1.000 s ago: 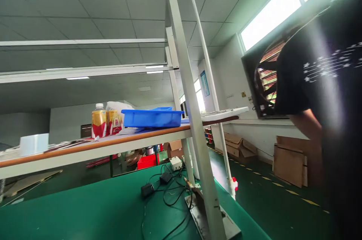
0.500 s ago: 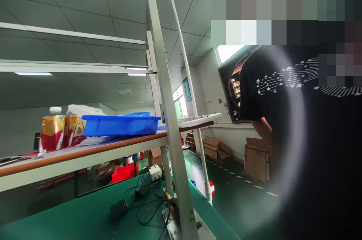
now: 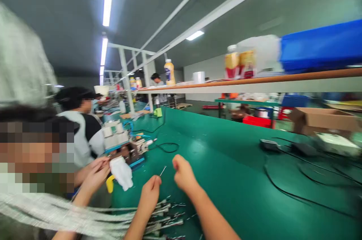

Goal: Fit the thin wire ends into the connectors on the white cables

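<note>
My left hand [image 3: 150, 191] is closed in a pinch on a thin wire [image 3: 163, 171], whose pale end sticks up past the thumb. To its right, my right hand [image 3: 184, 175] is curled into a fist above the green table [image 3: 226, 179]; whatever its fingers hold, if anything, cannot be made out. The two hands are apart. Beneath them lies a bundle of grey-white cables [image 3: 118, 215] with stripped, thin wire ends [image 3: 172, 217] on the table. The picture is smeared by motion.
At the left, a co-worker's hands [image 3: 94, 176] are beside a white cloth [image 3: 121, 172] and a bench machine [image 3: 128, 147]. A shelf [image 3: 212, 86] carries bottles [image 3: 232, 63] and a blue bin [image 3: 322, 46]. Black adapters and cords [image 3: 270, 145] lie at right.
My view has swung left and down, from a person in a black shirt and the shelf post to the table. Both my hands and the cable bundle have come into view.
</note>
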Demonstrator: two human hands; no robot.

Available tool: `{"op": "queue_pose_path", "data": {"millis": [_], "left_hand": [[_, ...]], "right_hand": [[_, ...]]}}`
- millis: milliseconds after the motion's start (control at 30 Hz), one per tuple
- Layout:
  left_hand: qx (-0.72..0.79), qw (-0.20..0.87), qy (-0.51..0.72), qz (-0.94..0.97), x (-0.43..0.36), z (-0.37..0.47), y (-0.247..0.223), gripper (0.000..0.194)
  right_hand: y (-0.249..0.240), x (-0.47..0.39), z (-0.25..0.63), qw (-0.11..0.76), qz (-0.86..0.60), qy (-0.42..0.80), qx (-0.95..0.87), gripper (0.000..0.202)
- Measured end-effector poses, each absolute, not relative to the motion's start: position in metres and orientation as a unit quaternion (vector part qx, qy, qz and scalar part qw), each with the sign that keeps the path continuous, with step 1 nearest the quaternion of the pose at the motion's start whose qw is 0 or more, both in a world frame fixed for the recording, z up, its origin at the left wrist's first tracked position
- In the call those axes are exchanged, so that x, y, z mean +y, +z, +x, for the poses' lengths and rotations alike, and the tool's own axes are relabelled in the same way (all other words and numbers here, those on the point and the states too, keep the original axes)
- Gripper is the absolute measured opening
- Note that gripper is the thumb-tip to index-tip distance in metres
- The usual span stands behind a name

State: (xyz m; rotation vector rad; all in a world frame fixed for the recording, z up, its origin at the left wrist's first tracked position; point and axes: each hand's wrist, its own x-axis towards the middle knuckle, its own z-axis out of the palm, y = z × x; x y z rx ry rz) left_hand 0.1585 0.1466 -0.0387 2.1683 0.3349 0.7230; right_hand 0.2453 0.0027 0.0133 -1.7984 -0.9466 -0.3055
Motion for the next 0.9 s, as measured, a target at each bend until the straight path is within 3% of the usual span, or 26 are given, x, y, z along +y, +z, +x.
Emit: {"op": "queue_pose_path", "data": {"millis": [167, 233, 367, 533, 900], "left_hand": [[0.132, 0.417, 0.278, 0.855, 0.169, 0.146, -0.048, 0.043], [0.117, 0.428, 0.267, 0.855, 0.163, 0.148, -0.048, 0.044], [0.089, 0.443, 0.256, 0.855, 0.16, 0.146, -0.047, 0.045], [0.071, 0.436, 0.251, 0.861, 0.161, 0.144, -0.047, 0.045], [0.059, 0.44, 0.252, 0.86, 0.16, 0.142, -0.047, 0.05]], "right_hand": [[0.02, 0.013, 0.266, 0.604, -0.697, -0.107, -0.37, 0.005], [0.02, 0.01, 0.262, 0.612, -0.686, -0.088, -0.384, 0.011], [0.015, 0.022, 0.246, 0.545, -0.703, -0.076, -0.45, 0.028], [0.011, 0.03, 0.242, 0.48, -0.732, -0.105, -0.473, 0.033], [0.018, 0.029, 0.237, 0.503, -0.714, -0.052, -0.485, 0.027]]}}
